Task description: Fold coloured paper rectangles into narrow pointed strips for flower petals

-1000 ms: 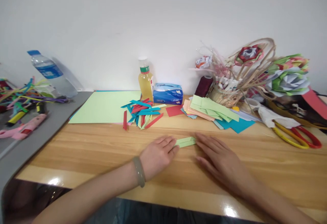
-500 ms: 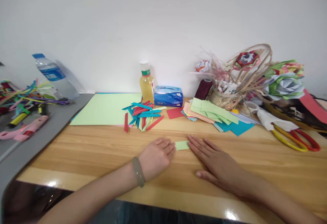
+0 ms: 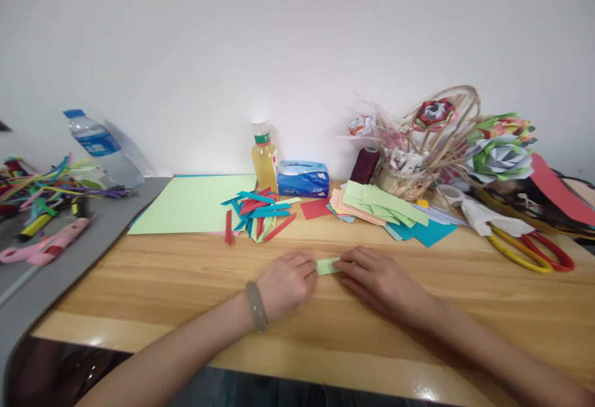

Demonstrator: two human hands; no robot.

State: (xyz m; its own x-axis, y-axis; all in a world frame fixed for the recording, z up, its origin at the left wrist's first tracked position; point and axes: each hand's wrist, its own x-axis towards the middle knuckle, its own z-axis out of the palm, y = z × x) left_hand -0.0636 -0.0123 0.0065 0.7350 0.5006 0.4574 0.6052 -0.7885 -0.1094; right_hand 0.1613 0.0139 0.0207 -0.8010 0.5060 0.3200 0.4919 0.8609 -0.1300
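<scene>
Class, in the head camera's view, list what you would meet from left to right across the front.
Pink tool, left hand, green paper strip, right hand, scissors.

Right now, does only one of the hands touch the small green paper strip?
No, the left hand and the right hand both touch the green strip, one at each end.
</scene>
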